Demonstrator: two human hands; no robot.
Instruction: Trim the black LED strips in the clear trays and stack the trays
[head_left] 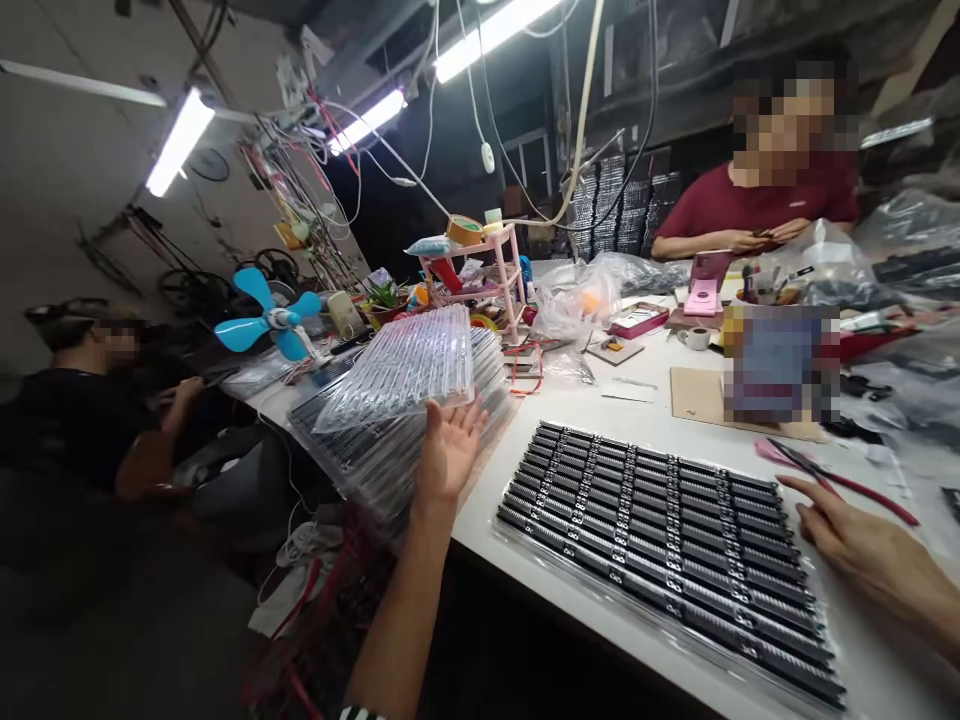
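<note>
My left hand [450, 450] is palm up with its fingers apart, at the near edge of a clear ribbed plastic tray [409, 360]. Its fingertips reach that edge; whether they touch it I cannot tell. That tray lies tilted on a stack of similar trays [390, 455]. On the white table in front of me lies a clear tray filled with rows of black toothed strips [652, 540]. Beside its far right corner is my right hand [847, 540], index finger stretched toward the tray edge and the other fingers loosely bent, gripping nothing visible.
Red-handled pliers [847, 475] lie beyond my right hand. Tweezers [628, 398], a brown board [697, 400], a white cup [697, 338] and a pink rack [506, 275] stand farther back. A blue fan [277, 318] is left. Co-workers sit across [757, 210] and left [75, 420].
</note>
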